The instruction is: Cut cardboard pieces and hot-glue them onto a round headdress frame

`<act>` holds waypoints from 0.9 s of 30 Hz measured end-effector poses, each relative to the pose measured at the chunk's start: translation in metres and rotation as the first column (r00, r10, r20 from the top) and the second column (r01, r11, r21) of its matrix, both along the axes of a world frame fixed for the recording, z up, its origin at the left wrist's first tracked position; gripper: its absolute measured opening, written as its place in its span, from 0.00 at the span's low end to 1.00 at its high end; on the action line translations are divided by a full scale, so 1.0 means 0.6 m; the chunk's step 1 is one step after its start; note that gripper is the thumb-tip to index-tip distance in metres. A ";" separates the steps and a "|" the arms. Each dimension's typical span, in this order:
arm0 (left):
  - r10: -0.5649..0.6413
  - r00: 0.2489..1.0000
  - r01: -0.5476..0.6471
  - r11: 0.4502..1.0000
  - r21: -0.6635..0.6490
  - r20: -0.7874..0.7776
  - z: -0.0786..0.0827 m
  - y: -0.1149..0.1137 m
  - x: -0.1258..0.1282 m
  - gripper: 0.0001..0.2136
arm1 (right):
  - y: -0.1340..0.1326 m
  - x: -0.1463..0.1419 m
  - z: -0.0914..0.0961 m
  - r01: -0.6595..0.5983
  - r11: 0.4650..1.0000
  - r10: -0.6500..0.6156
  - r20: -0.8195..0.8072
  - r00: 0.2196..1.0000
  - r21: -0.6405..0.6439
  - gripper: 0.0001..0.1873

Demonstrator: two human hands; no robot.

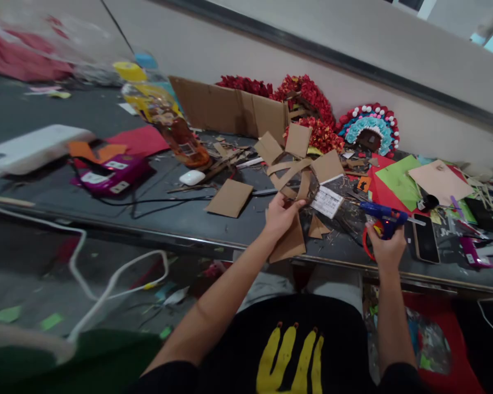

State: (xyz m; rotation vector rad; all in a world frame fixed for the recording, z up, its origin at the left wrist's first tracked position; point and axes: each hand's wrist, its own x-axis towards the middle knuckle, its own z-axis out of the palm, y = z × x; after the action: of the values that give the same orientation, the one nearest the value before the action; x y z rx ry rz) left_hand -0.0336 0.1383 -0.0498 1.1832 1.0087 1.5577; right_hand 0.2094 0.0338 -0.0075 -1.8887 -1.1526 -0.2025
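My left hand (282, 215) is closed on a cardboard piece (290, 174) built of curved strips with several flat brown squares around its rim. Its lower part shows below my wrist, near the table's front edge. My right hand (388, 249) grips a blue glue gun (384, 214), its nozzle pointing right. Beside that hand, a red-orange loop (366, 244), like a scissors handle, is partly hidden. A white printed label (327, 201) lies between the hands. A loose cardboard square (230, 198) rests to the left, and small cardboard offcuts (318, 227) lie in front of the label.
A tall bottle (176, 128) with amber liquid stands left of centre. Red flowered pieces (304, 98) and a blue-and-red headdress (370, 128) lean by the wall. Coloured sheets (402, 175) and a phone (426, 238) lie right. A black cable (176, 200) crosses the table.
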 end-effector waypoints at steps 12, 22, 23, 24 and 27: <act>-0.068 0.996 0.063 0.994 0.086 0.065 -0.024 0.007 -0.004 0.16 | 0.013 -0.034 0.014 -0.030 0.999 0.024 0.164 0.986 0.034 0.31; -0.093 0.994 0.085 0.988 0.126 0.060 -0.020 0.007 -0.001 0.20 | 0.024 -0.056 0.017 -0.058 0.998 0.058 0.136 0.989 -0.002 0.24; -0.095 0.994 0.087 0.988 0.130 0.058 -0.020 0.007 -0.001 0.20 | 0.024 -0.057 0.018 -0.069 0.998 0.070 0.105 0.992 -0.014 0.24; -0.098 0.994 0.090 0.987 0.136 0.057 -0.019 0.007 -0.001 0.19 | 0.023 -0.057 0.020 -0.086 0.996 0.088 0.073 0.993 -0.029 0.25; -0.102 0.993 0.093 0.984 0.153 0.053 -0.018 0.005 -0.001 0.19 | 0.021 -0.057 0.029 -0.152 0.986 0.152 -0.003 0.988 -0.072 0.26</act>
State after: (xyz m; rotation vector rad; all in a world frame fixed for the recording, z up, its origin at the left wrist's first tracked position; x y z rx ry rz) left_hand -0.0340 0.1415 -0.0608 1.2617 0.7928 1.6036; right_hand 0.1749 0.0464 0.0099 -1.8530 -1.3152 -0.0788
